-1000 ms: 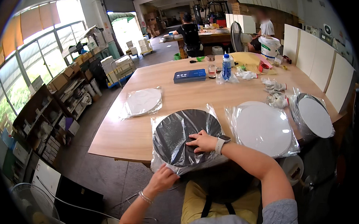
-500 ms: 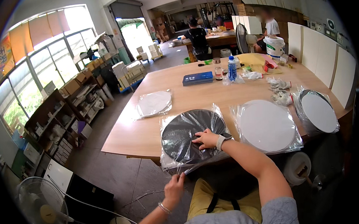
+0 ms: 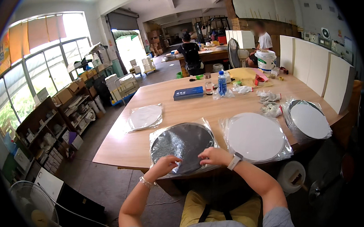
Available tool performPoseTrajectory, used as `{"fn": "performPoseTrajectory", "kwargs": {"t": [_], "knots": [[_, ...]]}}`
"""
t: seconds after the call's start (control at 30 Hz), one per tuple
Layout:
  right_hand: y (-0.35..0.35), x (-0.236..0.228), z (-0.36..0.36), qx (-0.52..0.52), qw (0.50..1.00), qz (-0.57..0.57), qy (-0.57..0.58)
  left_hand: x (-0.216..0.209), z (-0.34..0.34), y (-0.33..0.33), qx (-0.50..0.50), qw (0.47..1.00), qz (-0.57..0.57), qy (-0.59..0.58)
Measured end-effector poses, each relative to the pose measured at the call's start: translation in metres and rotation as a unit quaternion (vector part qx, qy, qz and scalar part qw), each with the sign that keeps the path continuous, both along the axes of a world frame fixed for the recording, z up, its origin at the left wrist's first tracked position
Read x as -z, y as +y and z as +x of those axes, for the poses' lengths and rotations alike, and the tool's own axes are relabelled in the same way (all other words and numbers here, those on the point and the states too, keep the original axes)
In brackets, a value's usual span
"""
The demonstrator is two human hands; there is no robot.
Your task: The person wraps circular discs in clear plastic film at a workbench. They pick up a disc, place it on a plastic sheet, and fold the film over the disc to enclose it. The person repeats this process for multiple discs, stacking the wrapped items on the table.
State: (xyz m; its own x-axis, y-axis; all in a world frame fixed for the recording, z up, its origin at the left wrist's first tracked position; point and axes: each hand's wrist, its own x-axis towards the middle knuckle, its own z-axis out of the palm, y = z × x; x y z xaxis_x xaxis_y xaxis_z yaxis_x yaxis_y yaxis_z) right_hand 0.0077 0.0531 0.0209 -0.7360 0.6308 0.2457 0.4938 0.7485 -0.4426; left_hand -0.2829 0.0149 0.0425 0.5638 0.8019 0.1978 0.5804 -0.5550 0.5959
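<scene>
In the head view, a black round disc in a clear plastic bag (image 3: pixel 183 146) is seen lying flat at the near edge of the wooden table (image 3: pixel 182 107), and both hands are laid on its nearest rim. The left hand (image 3: pixel 166 164) is now placed on the lower left part of the bag, whereas half a second ago it was held below the table edge, off the disc; its fingers (image 3: pixel 172 158) are curled loosely together on the plastic, though whether the film is pinched cannot be told. The right hand (image 3: pixel 213 155), with a pale watch (image 3: pixel 235 161) worn at the wrist, is rested on the lower right rim, much as it was in the earlier frame; its fingers (image 3: pixel 205 153) are bent and pressed down against the bag, close together. The disc is thus found directly beneath and just beyond the fingertips of both hands. Just beside the right fingers, to their right, a white bagged disc (image 3: pixel 256 136) is seen, and another (image 3: pixel 309 119) lies farther right, well apart. Beyond the left fingers, a smaller white bagged disc (image 3: pixel 145 116) is set apart on the table. Far beyond both hands, a blue flat box (image 3: pixel 188 92) and a water bottle (image 3: pixel 221 82) are placed.
</scene>
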Motion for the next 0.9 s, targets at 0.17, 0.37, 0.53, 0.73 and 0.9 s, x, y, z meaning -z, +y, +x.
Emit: {"fn": "performPoseTrajectory", "kwargs": {"t": [0.17,0.37,0.53,0.73,0.9], "knots": [[-0.045,0.004,0.018,-0.027,0.960,0.280,0.003,0.018,0.009,-0.001,0.058,0.988,0.012,0.140],[-0.072,0.008,0.017,0.004,0.948,0.305,0.093,0.013,0.029,-0.035,-0.015,0.970,0.085,0.226],[-0.110,0.003,0.015,-0.060,0.950,0.306,0.025,0.032,0.034,-0.040,-0.091,0.955,0.159,0.233],[-0.131,0.016,0.020,0.128,0.973,0.191,-0.008,0.034,0.055,-0.042,-0.150,0.931,0.192,0.271],[-0.157,0.009,0.015,0.151,0.967,0.197,0.053,0.050,0.063,-0.042,-0.186,0.915,0.236,0.269]]}}
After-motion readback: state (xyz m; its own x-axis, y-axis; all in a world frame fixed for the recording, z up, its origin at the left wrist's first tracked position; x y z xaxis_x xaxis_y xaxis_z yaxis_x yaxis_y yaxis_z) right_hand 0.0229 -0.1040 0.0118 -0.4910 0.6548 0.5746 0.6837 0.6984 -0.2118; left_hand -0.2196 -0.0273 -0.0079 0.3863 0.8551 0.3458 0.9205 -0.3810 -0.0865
